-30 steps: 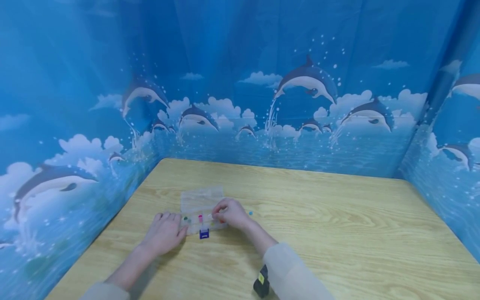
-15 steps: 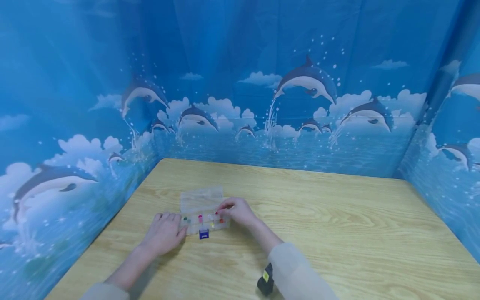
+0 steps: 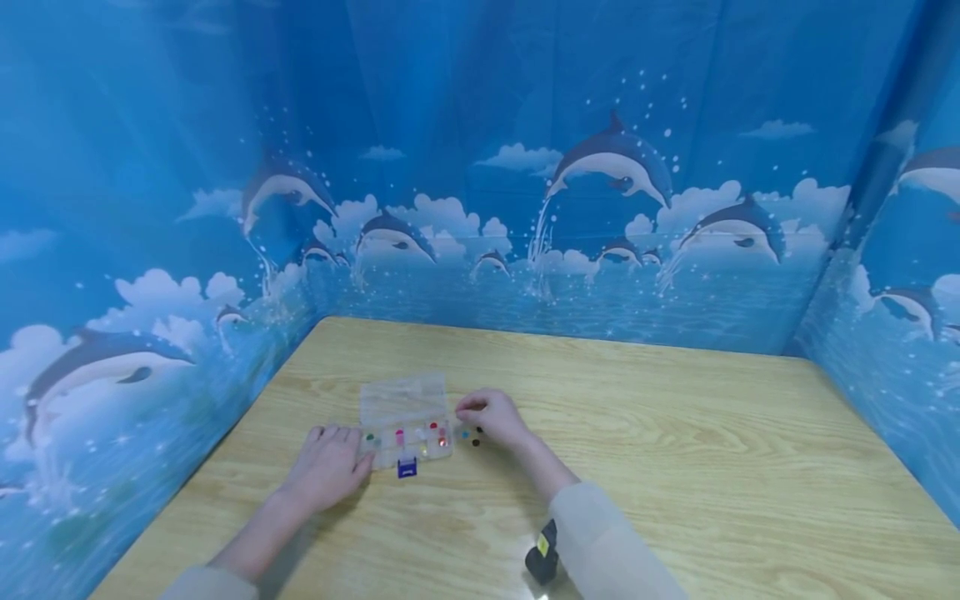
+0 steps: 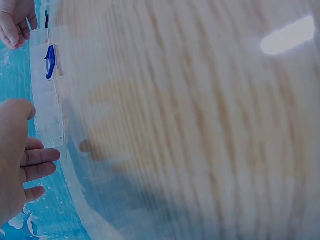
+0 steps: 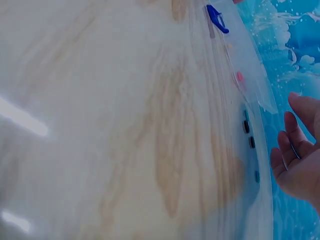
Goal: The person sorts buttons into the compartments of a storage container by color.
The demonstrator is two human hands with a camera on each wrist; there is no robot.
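Observation:
A clear plastic compartment box (image 3: 386,458) with its lid (image 3: 403,398) raised lies on the table. Small pieces sit inside, including a red one (image 3: 433,426), a pink one (image 3: 400,434) and a green one (image 3: 371,438). My left hand (image 3: 327,465) rests at the box's left end; its fingers are straight in the left wrist view, thumb close to the box. To the right of the box, my right hand (image 3: 491,417) hovers with thumb and fingertips close together; no piece shows between them. Beneath it lie small black discs (image 5: 246,126) and a blue piece (image 3: 465,434).
A blue latch (image 3: 407,468) sticks out at the box's front. A black device with a yellow mark (image 3: 543,554) sits at the right sleeve. The wood-grain table (image 3: 675,450) meets a dolphin-print curtain (image 3: 570,283) at its back and left sides.
My right hand has moved from over the box to the right, away from the red piece, which now lies in the box. The left hand has stayed in place.

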